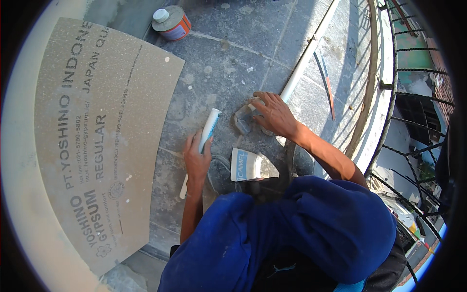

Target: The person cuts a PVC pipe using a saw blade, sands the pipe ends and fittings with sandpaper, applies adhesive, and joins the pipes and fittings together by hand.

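Observation:
My left hand [196, 153] is closed around a short white pipe [209, 127], which slants up and away from me, its far end free above the floor. My right hand [275, 113] curls its fingers and thumb about a small pale piece, mostly hidden by the fingers. Just beneath and left of those fingertips lies a clear plastic bag or pack [241, 121]. Between my hands and my knees, a white container with a blue label [246, 165] lies on the floor. Beyond my right hand stretches a long white pipe [305, 61].
A large brown gypsum board [104, 141] covers the left side. At the far edge stands a round can with a white cap [171, 23]. A thin red and dark blade-like strip [327, 80] lies right of the long pipe. A black metal railing [391, 100] bounds the right.

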The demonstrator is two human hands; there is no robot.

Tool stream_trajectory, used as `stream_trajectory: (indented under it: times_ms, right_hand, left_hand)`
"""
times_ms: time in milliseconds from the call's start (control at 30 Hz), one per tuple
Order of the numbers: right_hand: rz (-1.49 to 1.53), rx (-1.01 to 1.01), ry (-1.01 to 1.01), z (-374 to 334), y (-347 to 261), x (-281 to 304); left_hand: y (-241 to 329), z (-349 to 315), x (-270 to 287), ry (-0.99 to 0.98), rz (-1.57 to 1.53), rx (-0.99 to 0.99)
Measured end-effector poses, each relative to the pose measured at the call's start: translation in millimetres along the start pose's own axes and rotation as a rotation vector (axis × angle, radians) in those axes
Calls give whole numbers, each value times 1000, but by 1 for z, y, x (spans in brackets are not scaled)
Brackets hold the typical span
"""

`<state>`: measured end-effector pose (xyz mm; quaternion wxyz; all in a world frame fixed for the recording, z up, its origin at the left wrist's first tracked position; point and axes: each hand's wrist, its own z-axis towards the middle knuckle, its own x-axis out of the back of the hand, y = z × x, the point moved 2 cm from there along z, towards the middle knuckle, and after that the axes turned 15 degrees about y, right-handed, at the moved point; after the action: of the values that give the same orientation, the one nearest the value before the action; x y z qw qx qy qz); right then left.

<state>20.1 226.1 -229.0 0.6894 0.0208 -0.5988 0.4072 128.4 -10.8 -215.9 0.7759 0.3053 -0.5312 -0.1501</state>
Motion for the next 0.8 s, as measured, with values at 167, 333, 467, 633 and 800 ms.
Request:
stream_trajectory:
  times_ms: [167,333,467,633,800]
  right_hand:
    - [73,-200,217,-7,23,25]
    - [-83,-391,419,-45,74,53]
    - [-176,-483,441,-74,98,63]
    - [-252,-555,489,-95,109,57]
    - [-338,-580,495,-94,114,62]
  left_hand:
    - [3,3,4,-108,-186,231]
    - [-7,6,-1,-136,-248,484]
    - [-15,3,-10,-118,-241,520]
    - [-27,-2,-12,-51,-55,373]
    - [-31,0,-15,-3,129,198]
